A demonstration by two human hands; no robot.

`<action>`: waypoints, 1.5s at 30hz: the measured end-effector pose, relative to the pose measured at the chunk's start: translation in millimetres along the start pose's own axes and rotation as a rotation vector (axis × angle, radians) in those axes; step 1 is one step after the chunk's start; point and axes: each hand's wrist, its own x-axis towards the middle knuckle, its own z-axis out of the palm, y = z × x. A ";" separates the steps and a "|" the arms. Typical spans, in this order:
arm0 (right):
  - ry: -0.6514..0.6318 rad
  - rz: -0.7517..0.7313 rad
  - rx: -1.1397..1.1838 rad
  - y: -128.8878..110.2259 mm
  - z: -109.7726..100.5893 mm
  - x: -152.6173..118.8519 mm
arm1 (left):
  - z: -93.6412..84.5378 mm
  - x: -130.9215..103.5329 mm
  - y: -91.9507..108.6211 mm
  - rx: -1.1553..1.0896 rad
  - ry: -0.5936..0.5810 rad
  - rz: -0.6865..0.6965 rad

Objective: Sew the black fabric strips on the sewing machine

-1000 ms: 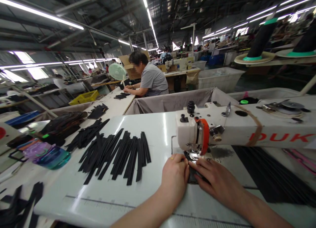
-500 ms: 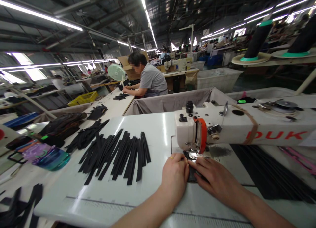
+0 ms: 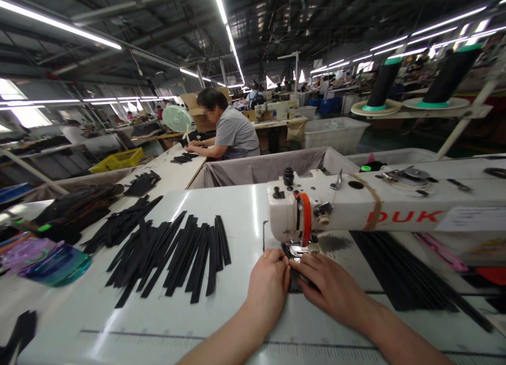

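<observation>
Your left hand (image 3: 271,283) and right hand (image 3: 330,286) lie flat, fingers spread, each grip pressing the black strip (image 3: 294,281) on the bench (image 3: 245,207) under the sewing machine (image 3: 356,209) presser foot.

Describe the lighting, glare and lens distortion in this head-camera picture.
Head view: long ceiling light strips light the hall evenly; they glare as pale streaks on the glossy white table. Wide-angle distortion bends the sewing machine arm and table edges. The left hand and right hand are sharp, with only soft shadow beneath; the black strips read clearly; far workstations blur.
</observation>
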 end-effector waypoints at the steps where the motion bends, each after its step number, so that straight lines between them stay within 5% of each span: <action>1: 0.000 -0.007 0.005 0.4 -1.1 0.0 | 0.0 -0.3 -1.9 -0.025 -0.004 0.000; 4: 0.038 0.070 -0.016 10.7 -9.1 -5.2 | -3.5 5.8 -14.3 -0.151 0.014 -0.067; 7: 0.164 0.425 -0.279 32.9 -23.7 -18.4 | -9.9 23.8 -29.2 -0.180 0.018 -0.100; 10: 0.086 0.709 -0.536 52.2 -36.3 -30.7 | -15.5 43.8 -34.1 -0.104 -0.112 0.035; 13: 0.011 0.754 -0.544 57.3 -40.3 -33.3 | -24.3 50.2 -33.2 -0.007 -0.209 0.077; 17: -0.011 0.796 -0.500 51.9 -40.5 -25.9 | -53.7 25.4 -55.6 0.145 -0.260 -0.055; 21: -0.016 0.823 -0.360 44.3 -50.7 -18.8 | -83.2 -4.7 -85.6 0.191 -0.137 -0.218; 24: -0.035 0.759 -0.167 23.0 -66.5 -16.8 | -81.8 -9.9 -63.7 -0.063 0.019 -0.211; 29: -0.129 0.519 0.578 -38.4 -83.4 -13.6 | -49.6 -8.0 15.1 -1.061 -0.335 -0.496; 32: -0.082 0.335 0.711 -54.1 -78.8 -9.1 | -35.9 -2.4 20.4 -1.245 -0.339 -0.564; 39: -0.005 -0.337 -0.109 -35.9 -44.6 -1.3 | -22.1 20.0 -15.7 -0.903 -0.223 -0.573; 45: 0.138 -0.272 -0.270 -21.4 -6.4 -5.6 | -11.3 12.8 -19.1 -0.245 0.146 -0.262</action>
